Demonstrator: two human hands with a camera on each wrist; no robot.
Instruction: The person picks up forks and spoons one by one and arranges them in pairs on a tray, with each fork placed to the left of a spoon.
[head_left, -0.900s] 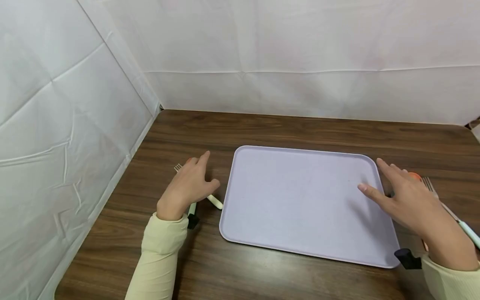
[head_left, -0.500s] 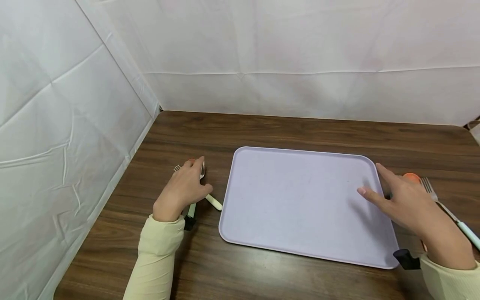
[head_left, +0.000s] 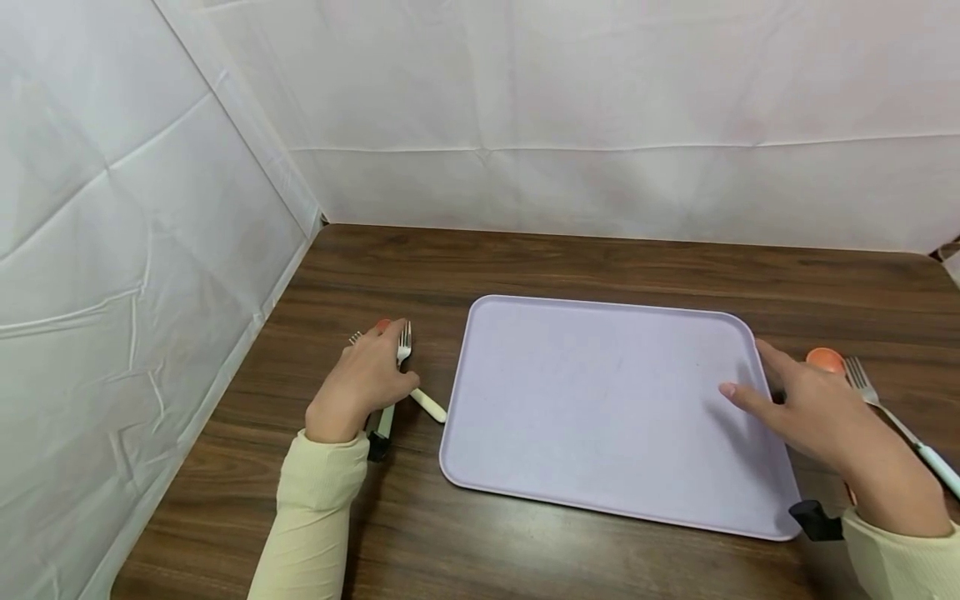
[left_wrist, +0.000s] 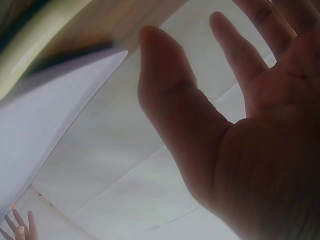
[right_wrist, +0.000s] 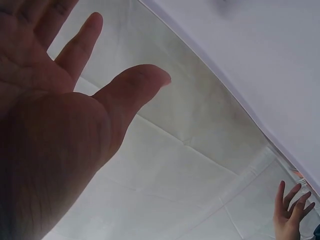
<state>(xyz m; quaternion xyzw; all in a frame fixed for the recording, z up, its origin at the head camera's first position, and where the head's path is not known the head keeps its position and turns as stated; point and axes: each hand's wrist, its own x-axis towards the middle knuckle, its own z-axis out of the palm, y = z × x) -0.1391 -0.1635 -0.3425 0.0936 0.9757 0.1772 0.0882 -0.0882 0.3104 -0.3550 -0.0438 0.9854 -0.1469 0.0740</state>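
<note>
The left hand (head_left: 360, 387) had drawn back, baring a fork (head_left: 405, 342) toward the bench's (head_left: 600, 267) left edge, which I judged within reach, while the right hand (head_left: 825, 412) overlapped the tray's (head_left: 600, 400) right side, both hands' fingers extended, gripping nothing.

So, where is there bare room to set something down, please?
The middle of the tray is bare, as is the table strip between its far rim and the white sheet. It is crowded left of the tray, around the left hand and cutlery, and right of it, around the right hand, orange piece and fork.
</note>
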